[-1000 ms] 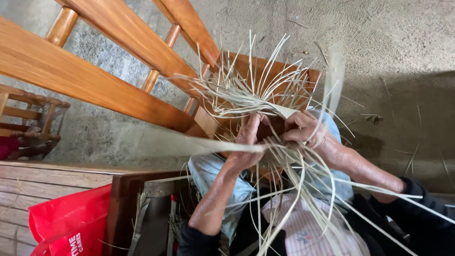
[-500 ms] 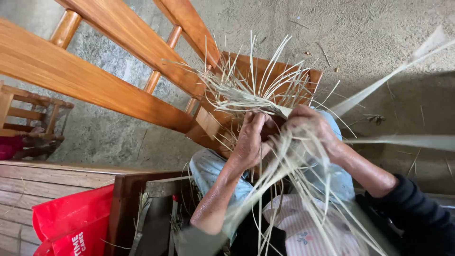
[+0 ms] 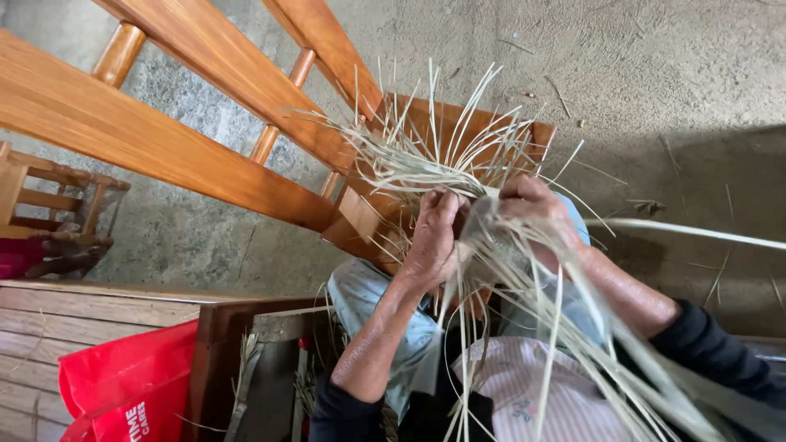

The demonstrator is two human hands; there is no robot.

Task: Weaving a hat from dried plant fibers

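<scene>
Head view shows both hands working a bundle of pale straw strips [image 3: 442, 164]. Left hand [image 3: 432, 241] has its fingers [image 3: 442, 205] curled shut around a clump of strips, knuckles toward the camera. Right hand [image 3: 536, 209] sits just beside it, fingers bent down and closed over the same clump; how tightly the fingertips pinch is hidden under the hand. Between the two sets of fingers the strips cross in a dense knot. Beyond the fingertips, loose ends fan out in all directions over a wooden chair [image 3: 385, 205], whose seat lies right behind the knot. Below the fingers, toward the wrists, long strips trail down across the person's lap, over a light blue cloth [image 3: 364, 299] and a striped pale cloth [image 3: 524, 389]. One long strip [image 3: 696, 233] runs off to the right of the right hand's fingers. Far to the left of the left fingers, low down, lies a red bag [image 3: 123, 389] on wooden planks [image 3: 65, 315]. Grey concrete floor [image 3: 655, 74] fills the rest.
</scene>
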